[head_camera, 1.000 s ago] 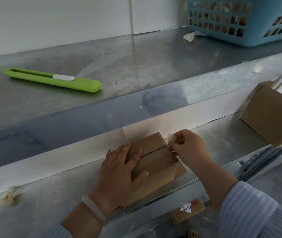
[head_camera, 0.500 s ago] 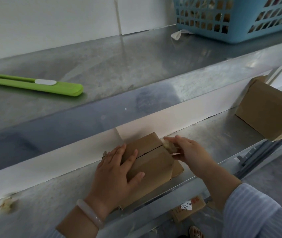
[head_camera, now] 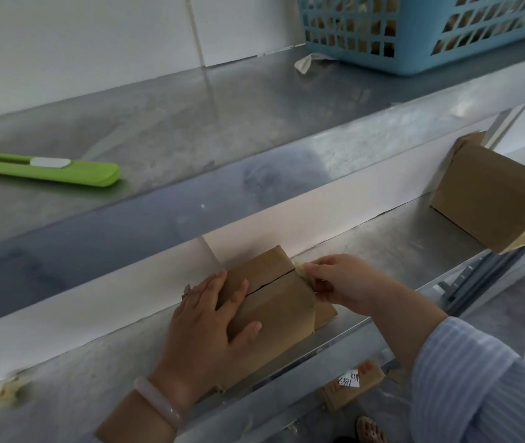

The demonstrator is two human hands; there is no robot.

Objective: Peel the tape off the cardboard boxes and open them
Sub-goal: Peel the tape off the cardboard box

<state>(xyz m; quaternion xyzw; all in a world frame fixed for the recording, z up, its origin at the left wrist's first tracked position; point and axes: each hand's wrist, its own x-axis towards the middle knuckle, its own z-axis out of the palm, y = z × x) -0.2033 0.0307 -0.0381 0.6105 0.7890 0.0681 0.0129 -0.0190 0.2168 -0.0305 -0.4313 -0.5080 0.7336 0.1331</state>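
A small brown cardboard box lies on the lower metal shelf, its top seam showing as a dark slit. My left hand lies flat on the box top with fingers spread, pressing it down. My right hand is at the box's right end and pinches a crumpled strip of yellowish tape that comes off the seam there. A second cardboard box stands at the right end of the same shelf.
A green box cutter lies on the upper shelf at left. A blue plastic basket stands at the back right, a tape scrap beside it. Another tape wad sticks to the lower shelf at left. A labelled box lies below.
My right hand dropped from above the box's right corner to its right end, keeping hold of the tape. My left hand stayed pressed on the box top.
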